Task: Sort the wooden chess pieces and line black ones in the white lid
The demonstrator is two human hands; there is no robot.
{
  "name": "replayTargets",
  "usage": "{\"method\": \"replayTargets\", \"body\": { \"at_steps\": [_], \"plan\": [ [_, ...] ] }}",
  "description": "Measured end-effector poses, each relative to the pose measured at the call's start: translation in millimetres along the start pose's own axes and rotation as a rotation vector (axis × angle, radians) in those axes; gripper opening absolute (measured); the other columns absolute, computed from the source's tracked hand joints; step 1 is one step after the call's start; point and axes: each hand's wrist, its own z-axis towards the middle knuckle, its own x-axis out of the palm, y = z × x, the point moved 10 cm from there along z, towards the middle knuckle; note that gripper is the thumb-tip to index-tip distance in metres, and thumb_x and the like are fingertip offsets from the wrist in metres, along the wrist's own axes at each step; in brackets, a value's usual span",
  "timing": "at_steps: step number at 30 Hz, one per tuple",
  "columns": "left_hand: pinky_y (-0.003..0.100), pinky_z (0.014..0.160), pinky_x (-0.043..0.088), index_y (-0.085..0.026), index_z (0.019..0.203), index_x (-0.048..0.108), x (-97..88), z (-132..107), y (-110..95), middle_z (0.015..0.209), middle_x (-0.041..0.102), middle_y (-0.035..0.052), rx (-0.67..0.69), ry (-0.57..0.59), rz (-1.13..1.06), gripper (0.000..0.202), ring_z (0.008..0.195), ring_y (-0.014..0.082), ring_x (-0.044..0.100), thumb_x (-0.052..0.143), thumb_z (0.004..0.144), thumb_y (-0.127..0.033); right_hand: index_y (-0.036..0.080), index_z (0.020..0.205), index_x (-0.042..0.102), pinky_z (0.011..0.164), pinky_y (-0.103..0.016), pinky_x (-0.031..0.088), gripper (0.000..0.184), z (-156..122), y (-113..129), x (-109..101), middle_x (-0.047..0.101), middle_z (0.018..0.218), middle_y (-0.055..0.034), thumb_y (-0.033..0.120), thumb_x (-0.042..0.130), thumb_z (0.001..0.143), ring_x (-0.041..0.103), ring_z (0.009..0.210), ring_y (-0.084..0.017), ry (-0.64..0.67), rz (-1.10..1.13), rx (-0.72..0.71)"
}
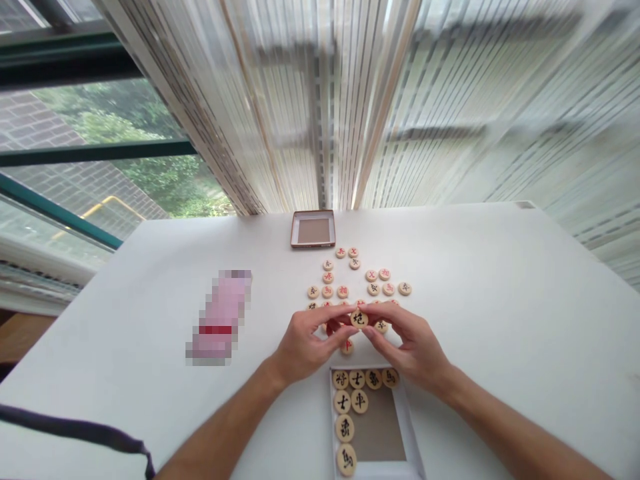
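Between my two hands is a round wooden Chinese chess piece (pixel 359 319) with a black character, raised above the table. The fingertips of my left hand (pixel 311 339) pinch it from one side, and those of my right hand (pixel 409 340) from the other. Below the hands lies an open box (pixel 410 433) with several black-character pieces along its far row and left column, such as a corner piece (pixel 341 379). Loose red and black pieces, among them a red one (pixel 327 292), are spread on the table beyond. My hands partly hide some of these.
An open box lid (pixel 313 231) rests at the back of the white table (pixel 480 267). Off to the left is a blurred-out pink item (pixel 220 317). A dark strap (pixel 75 427) crosses the lower left. Behind the table hang striped curtains (pixel 320 107) beside a window.
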Motion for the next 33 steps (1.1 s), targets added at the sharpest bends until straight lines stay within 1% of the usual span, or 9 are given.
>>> {"method": "replayTargets", "body": {
  "at_steps": [6, 11, 14, 17, 23, 26, 30, 33],
  "plan": [
    [0.024, 0.064, 0.061, -0.017, 0.119, 0.072, 0.4, 0.2, 0.4, 0.093, 0.08, 0.0084, -0.012, 0.008, -0.017, 0.031, 0.071, 0.0154, 0.074, 0.073, 0.088, -0.021, 0.027, 0.127, 0.064, 0.08, -0.034, 0.061, 0.034, -0.1, -1.8, -0.2, 0.073, 0.107, -0.0068, 0.019, 0.065, 0.094, 0.071, 0.088, -0.02, 0.0, -0.007, 0.004],
    [0.023, 0.06, 0.06, -0.017, 0.117, 0.072, 1.1, 0.9, 2.1, 0.093, 0.079, 0.0082, -0.037, 0.009, -0.048, 0.03, 0.074, 0.0161, 0.075, 0.073, 0.088, -0.021, 0.028, 0.126, 0.064, 0.08, -0.034, 0.06, 0.034, -0.2, -2.0, -0.4, 0.074, 0.105, -0.0054, 0.018, 0.066, 0.093, 0.071, 0.087, -0.019, 0.0, -0.011, -0.001],
    [0.023, 0.061, 0.06, -0.017, 0.116, 0.07, 1.9, 0.8, 3.9, 0.092, 0.078, 0.0078, -0.058, 0.012, -0.068, 0.028, 0.077, 0.0168, 0.075, 0.073, 0.088, -0.021, 0.029, 0.126, 0.064, 0.08, -0.034, 0.06, 0.035, -0.1, -2.6, -0.1, 0.074, 0.106, -0.0052, 0.018, 0.065, 0.093, 0.071, 0.088, -0.02, 0.001, -0.008, 0.006],
    [0.023, 0.061, 0.06, -0.017, 0.116, 0.07, 2.0, 0.4, 5.0, 0.092, 0.078, 0.0075, -0.063, 0.014, -0.064, 0.028, 0.075, 0.0165, 0.074, 0.073, 0.088, -0.022, 0.028, 0.126, 0.065, 0.08, -0.035, 0.06, 0.034, -0.4, -3.2, -0.5, 0.074, 0.106, -0.0056, 0.019, 0.066, 0.093, 0.071, 0.088, -0.02, -0.001, -0.002, 0.011],
    [0.024, 0.066, 0.057, -0.018, 0.113, 0.071, 0.5, -0.6, -0.2, 0.097, 0.078, 0.0067, 0.007, 0.016, 0.028, 0.026, 0.071, 0.013, 0.069, 0.074, 0.087, -0.021, 0.026, 0.12, 0.066, 0.082, -0.035, 0.06, 0.027, -1.6, -9.1, 0.5, 0.073, 0.104, -0.0058, 0.02, 0.067, 0.093, 0.07, 0.09, -0.02, 0.005, 0.065, 0.074],
    [0.024, 0.065, 0.056, -0.018, 0.113, 0.071, 0.3, -0.3, -2.7, 0.096, 0.078, 0.0065, 0.027, 0.016, 0.049, 0.026, 0.071, 0.0126, 0.068, 0.074, 0.087, -0.02, 0.026, 0.118, 0.067, 0.082, -0.035, 0.06, 0.025, -2.1, -11.7, 1.3, 0.073, 0.103, -0.0061, 0.023, 0.067, 0.094, 0.07, 0.09, -0.021, 0.005, 0.093, 0.1],
    [0.025, 0.065, 0.056, -0.017, 0.113, 0.07, 0.9, 0.6, -3.0, 0.094, 0.078, 0.0068, 0.028, 0.02, 0.056, 0.026, 0.071, 0.0132, 0.069, 0.074, 0.088, -0.021, 0.025, 0.118, 0.067, 0.08, -0.035, 0.061, 0.025, -2.2, -12.4, 1.2, 0.074, 0.102, -0.0061, 0.025, 0.068, 0.093, 0.071, 0.087, -0.02, -0.004, 0.09, 0.099],
    [0.025, 0.064, 0.056, -0.017, 0.113, 0.07, 0.8, 0.8, -3.5, 0.095, 0.078, 0.0074, 0.04, 0.02, 0.059, 0.026, 0.07, 0.0131, 0.068, 0.073, 0.088, -0.021, 0.025, 0.119, 0.068, 0.08, -0.035, 0.062, 0.026, -2.3, -13.2, 1.9, 0.074, 0.103, -0.0064, 0.025, 0.069, 0.092, 0.071, 0.088, -0.02, -0.003, 0.095, 0.096]
  ]
}}
